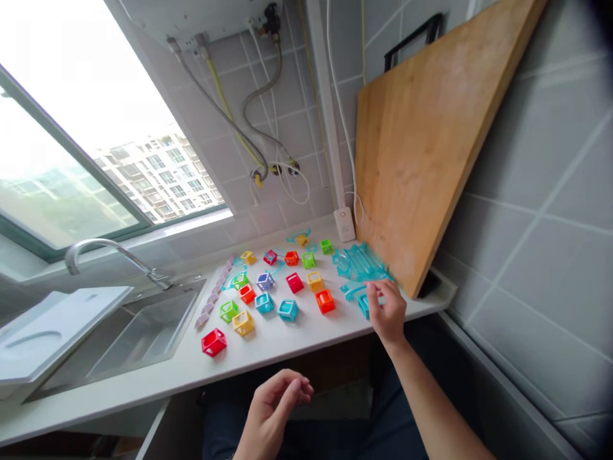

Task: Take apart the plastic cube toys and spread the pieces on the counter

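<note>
My right hand [387, 310] is over the right end of the counter, its fingers pinched at the end of a curved teal plastic piece [353, 291]. A blue open-sided cube [363, 306] is partly hidden behind that hand. Just beyond lies a pile of translucent teal plastic pieces [364, 259]. My left hand [280, 406] is in front of the counter edge, above my lap, fingers curled together with nothing visible in them. Several open-framed cubes are spread across the counter, among them a red cube [213, 343], a yellow cube [243, 323] and an orange cube [324, 301].
A row of pale purple pieces [214, 298] runs beside the sink [158, 335]. A white board [57, 326] lies over the sink's left part, below the faucet [115, 246]. At the right, a wooden board [426, 147] leans on the wall, near a white socket box [344, 224].
</note>
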Motion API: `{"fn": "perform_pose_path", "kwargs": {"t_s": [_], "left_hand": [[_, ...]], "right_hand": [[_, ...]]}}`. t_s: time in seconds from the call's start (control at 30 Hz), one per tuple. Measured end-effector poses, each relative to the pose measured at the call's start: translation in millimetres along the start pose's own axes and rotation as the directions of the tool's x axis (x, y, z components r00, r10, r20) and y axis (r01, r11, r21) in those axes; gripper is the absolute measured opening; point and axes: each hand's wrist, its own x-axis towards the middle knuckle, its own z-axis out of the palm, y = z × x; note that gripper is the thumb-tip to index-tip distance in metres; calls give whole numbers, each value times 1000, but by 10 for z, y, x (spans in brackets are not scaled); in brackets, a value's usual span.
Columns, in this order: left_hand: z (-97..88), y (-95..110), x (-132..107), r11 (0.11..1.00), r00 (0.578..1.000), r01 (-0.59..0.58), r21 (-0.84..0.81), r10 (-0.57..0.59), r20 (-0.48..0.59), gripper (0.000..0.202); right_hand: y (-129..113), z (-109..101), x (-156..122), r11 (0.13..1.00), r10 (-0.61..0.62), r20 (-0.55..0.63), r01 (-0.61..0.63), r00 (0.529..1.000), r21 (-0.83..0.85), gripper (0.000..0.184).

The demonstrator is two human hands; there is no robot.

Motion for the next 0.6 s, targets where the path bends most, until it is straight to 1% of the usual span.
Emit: {"fn": "perform_pose_path", "kwargs": {"t_s": [0.03, 0.1, 0.13, 0.2, 0.3, 0.4, 0.5, 0.53, 0.6], "left_hand": [[5, 31, -56, 1000, 1000, -15, 2, 15, 18, 37], [21, 74, -177, 999, 998, -40, 11, 40, 51, 36], [31, 88, -243, 999, 997, -47, 21, 45, 68, 36], [52, 106, -382, 998, 995, -56, 42, 52, 88, 35], [76, 120, -594, 997, 996, -59, 54, 55, 76, 37], [71, 109, -788, 999, 999, -43, 29, 42, 31, 38], [6, 42, -957, 999, 999, -34, -2, 34, -34, 40], [-30, 5, -1008, 1000, 998, -30, -5, 30, -50, 40], [-111, -84, -1100, 1000, 998, -21, -6, 20, -65, 43]], "right_hand": [[36, -17, 59, 999, 27, 21, -26, 999, -48, 31], [65, -38, 205, 983, 92, 158, -64, 983, -173, 36], [57, -38, 293, 970, 122, 250, -61, 961, -236, 37], [9, 4, 487, 943, 160, 407, -17, 899, -333, 33], [-87, 189, 757, 903, 200, 534, 57, 822, -426, 26], [-137, 463, 937, 827, 298, 583, 101, 756, -553, 24], [-136, 718, 1040, 745, 399, 593, 130, 699, -654, 23], [-131, 786, 1064, 721, 424, 591, 138, 686, -679, 25], [-120, 890, 1103, 679, 450, 570, 151, 688, -718, 28]]}}
